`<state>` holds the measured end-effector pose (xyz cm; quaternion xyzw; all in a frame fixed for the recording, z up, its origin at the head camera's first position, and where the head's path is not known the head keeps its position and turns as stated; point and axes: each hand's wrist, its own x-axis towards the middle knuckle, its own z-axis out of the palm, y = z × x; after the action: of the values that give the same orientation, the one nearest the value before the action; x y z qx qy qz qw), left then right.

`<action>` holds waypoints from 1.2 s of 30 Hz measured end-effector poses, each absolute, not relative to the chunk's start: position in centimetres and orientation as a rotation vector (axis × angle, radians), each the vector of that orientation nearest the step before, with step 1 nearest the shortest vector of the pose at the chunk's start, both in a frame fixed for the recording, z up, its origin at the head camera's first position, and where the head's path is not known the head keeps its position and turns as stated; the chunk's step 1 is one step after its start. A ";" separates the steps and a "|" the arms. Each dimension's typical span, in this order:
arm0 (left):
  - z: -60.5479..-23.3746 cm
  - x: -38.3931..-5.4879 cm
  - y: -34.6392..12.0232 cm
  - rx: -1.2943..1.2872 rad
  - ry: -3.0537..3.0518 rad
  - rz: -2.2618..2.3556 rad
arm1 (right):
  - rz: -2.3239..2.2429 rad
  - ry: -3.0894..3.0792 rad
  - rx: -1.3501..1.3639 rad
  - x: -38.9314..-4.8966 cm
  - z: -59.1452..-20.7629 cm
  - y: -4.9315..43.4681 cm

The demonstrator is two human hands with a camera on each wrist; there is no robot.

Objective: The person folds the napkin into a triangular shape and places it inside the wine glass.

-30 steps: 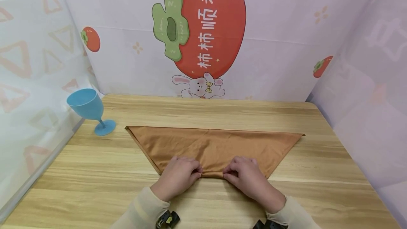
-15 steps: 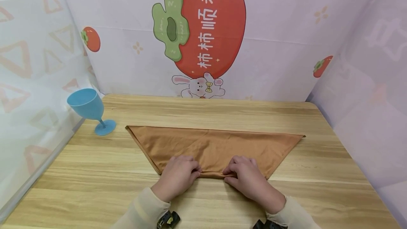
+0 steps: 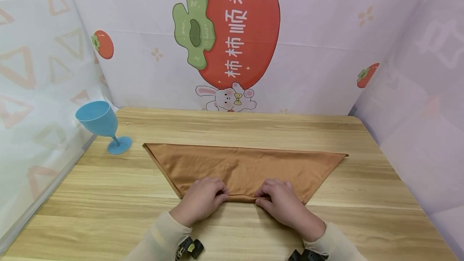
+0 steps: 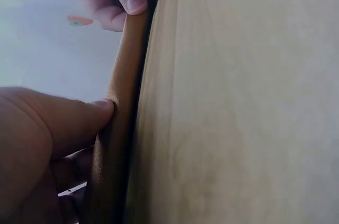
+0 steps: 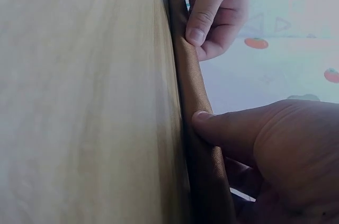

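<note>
A brown cloth [image 3: 239, 168] lies folded on the table, wide along its far edge and narrower at the near one, where a thin roll runs. At the left part of that near edge my left hand [image 3: 203, 198] pinches the roll between thumb and curled fingers. My right hand [image 3: 280, 202] pinches the same roll farther right, and a short stretch of it shows between the hands. Both wrist views show the thumbs on the rounded near side of the cloth [image 4: 119, 86]; the fingertips behind it are partly hidden.
A blue plastic goblet [image 3: 99, 122] stands at the table's left side, beyond the cloth's left corner. The wooden table [image 3: 232, 233] is bounded by printed sheets [image 3: 308, 75] at the back and on both sides.
Both hands stay at the near edge with only slight shifts of the fingers. The right thumb has moved a little along the roll. The cloth and goblet keep their places.
</note>
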<state>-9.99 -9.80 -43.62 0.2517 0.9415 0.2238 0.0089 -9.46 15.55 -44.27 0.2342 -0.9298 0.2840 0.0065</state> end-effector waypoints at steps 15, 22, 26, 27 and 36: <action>-44.2 -10.3 -10.2 0.780 2.877 0.799 | 0.967 -2.936 0.715 -10.0 -44.7 15.9; -44.0 -10.3 -10.1 0.799 2.912 0.740 | 1.003 -2.916 0.706 -10.0 -44.7 15.9; -43.8 -10.2 -10.0 0.824 2.938 0.674 | 1.027 -2.912 0.694 -10.0 -44.7 15.9; -43.7 -10.2 -10.0 0.831 2.946 0.665 | 1.030 -2.911 0.694 -9.9 -44.7 15.9; -43.8 -10.3 -10.1 0.797 2.959 0.741 | 1.026 -2.902 0.691 -9.9 -44.6 15.9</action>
<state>-10.26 -10.15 -43.79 0.2529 0.9385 0.2351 -0.0057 -9.87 15.87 -44.58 0.2189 -0.9200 0.3251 -0.0065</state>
